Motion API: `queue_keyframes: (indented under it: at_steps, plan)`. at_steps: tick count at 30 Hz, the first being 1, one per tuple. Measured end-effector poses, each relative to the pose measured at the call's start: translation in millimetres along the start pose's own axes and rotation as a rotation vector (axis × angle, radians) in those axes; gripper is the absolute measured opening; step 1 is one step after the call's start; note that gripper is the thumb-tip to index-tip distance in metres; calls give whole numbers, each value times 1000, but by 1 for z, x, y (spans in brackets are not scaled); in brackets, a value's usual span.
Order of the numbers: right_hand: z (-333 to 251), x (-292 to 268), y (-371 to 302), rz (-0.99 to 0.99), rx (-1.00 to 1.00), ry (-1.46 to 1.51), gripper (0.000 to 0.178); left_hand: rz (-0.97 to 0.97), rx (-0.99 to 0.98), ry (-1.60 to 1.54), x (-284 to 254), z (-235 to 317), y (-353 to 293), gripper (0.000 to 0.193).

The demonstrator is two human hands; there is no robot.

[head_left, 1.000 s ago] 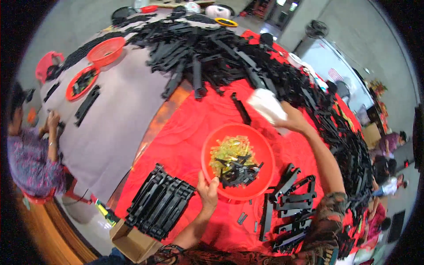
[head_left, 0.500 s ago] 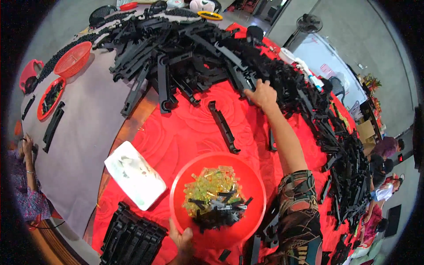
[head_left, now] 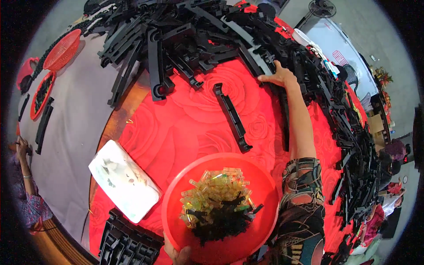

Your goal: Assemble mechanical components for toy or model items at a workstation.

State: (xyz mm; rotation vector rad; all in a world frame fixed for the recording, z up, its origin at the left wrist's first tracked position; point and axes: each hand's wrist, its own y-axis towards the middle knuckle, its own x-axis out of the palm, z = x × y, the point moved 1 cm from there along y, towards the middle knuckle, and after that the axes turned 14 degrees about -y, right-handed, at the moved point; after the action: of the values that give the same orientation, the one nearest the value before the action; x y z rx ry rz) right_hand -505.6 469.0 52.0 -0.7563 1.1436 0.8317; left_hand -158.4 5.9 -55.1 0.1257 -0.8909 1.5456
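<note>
The right hand (head_left: 279, 76) lay spread, fingers open, on the heap of long black plastic parts (head_left: 207, 39) at the far side of the red-clothed desk (head_left: 185, 115), gripping nothing. The left hand (head_left: 176, 254) held the near rim of the red bowl (head_left: 221, 204), seemingly filled with yellowish clear pieces and small black ones. A white tray (head_left: 123, 179) lay just left.

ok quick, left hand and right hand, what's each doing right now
Left hand: gripping the near rim of the red bowl.
Right hand: open, fingers spread on the black plastic parts, gripping nothing.
</note>
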Motion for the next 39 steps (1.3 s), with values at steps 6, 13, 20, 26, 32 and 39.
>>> queue_keyframes:
  at_steps: [6, 13, 20, 26, 32, 39]
  plan:
    - [14, 1, -63, -197, -13, -69, 119, -146, 283, 24, 27, 30, 3, 67]
    - [43, 27, -187, -250, 28, 65, 114, -223, 307, -28, 32, 33, 3, 59]
    - [97, 55, -263, -260, -67, 115, 98, -207, 273, -165, 37, 33, 6, 50]
    - [119, 31, -320, -289, -94, -1, 45, -213, 366, -85, 37, 31, 14, 44]
    - [105, 18, -375, -527, -320, 256, 55, -236, 400, -168, 33, 29, 21, 37]
    - [107, 19, -335, -36, 150, 120, 109, -197, 416, -128, 25, 23, 29, 33]
